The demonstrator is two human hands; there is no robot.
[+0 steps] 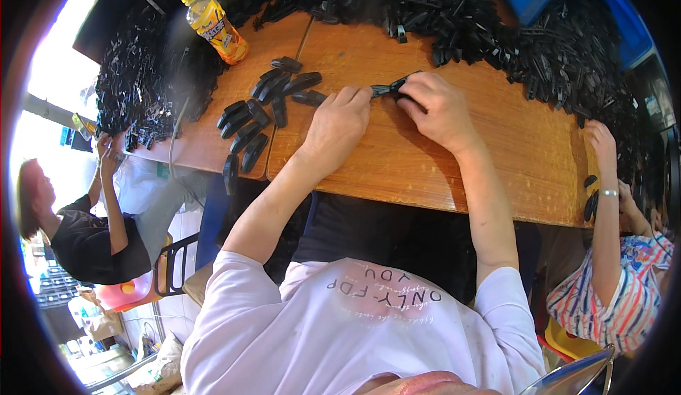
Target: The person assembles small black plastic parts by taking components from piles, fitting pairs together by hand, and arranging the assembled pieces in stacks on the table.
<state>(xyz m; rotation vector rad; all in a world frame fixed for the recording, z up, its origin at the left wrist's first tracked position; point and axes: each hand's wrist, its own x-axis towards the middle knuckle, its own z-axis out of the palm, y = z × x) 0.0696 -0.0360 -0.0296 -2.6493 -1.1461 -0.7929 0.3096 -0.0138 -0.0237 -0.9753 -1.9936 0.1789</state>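
Wood-grain worktop (511,140), heap of small black plastic pieces (454,15) banked along its far side from 11 to 2 o'clock. Just past 12: one black clip-like piece (383,90), between both hands. Left hand (339,122) pinched on its left end, right hand (441,111) on its right, fingertip contact partly hidden. Loose curved black pieces (273,86) at 10 to 11. Probably fitting or checking by feel: best to steady with left, align ends, press evenly with right, never force askew.
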